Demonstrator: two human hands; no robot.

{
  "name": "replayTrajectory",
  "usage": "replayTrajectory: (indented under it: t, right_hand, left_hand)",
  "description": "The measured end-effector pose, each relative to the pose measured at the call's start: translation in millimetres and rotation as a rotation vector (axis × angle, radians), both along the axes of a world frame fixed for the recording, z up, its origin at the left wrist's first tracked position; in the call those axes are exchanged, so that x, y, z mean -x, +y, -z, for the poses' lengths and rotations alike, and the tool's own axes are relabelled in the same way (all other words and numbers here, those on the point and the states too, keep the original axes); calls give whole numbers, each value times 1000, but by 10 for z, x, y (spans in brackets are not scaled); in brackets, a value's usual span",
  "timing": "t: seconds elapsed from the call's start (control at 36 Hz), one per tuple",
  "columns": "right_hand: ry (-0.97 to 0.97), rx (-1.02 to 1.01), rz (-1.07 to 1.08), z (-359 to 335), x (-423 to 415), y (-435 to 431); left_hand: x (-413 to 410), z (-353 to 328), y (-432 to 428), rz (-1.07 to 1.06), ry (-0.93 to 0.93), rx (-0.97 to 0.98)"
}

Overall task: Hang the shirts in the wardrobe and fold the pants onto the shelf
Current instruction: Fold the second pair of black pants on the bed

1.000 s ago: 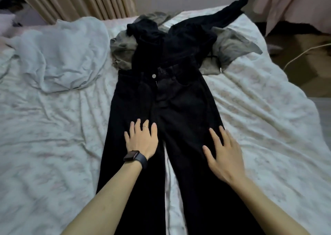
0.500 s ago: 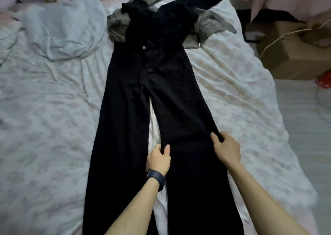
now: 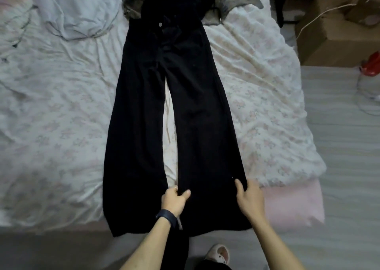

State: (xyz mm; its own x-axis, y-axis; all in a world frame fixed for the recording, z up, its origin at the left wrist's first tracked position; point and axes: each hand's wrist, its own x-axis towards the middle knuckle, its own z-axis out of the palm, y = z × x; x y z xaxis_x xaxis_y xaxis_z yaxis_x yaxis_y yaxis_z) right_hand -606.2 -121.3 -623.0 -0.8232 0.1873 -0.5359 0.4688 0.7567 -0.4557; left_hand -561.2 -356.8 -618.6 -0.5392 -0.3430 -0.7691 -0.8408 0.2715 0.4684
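Both your bare arms reach forward to the hem end of the black pants (image 3: pixel 201 105). Your left grip (image 3: pixel 174 200) pinches one leg's inner edge, and your right grip (image 3: pixel 249 199) has that same leg's outer edge, thumb on top.

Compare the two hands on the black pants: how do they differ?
The left hand wears a dark wristband; the right hand has a bare wrist. The left hand pinches the inner edge of one pant leg, beside the gap between the legs; the right hand holds that leg's outer edge. Both grip the same leg of the black pants near its hem, thumbs on top.
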Motion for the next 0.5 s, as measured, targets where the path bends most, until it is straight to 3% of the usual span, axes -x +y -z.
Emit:
replayTrajectory:
  t: [0.17,0.31,0.42,0.5]
  right_hand:
    - [-25,180,169,27,-132,184]
    - [-178,253,106,115,-320,306]
    - [-232,195,2,210,-592,472]
    - [-168,142,88,217,-831,552]
  left_hand:
    - [-211,-127,113,-23,34,84]
    - [-476,-81,99,-2,-94,-142]
    - [-735,11,65,67,-185,-192]
    - [-884,-4,105,42,-174,-166]
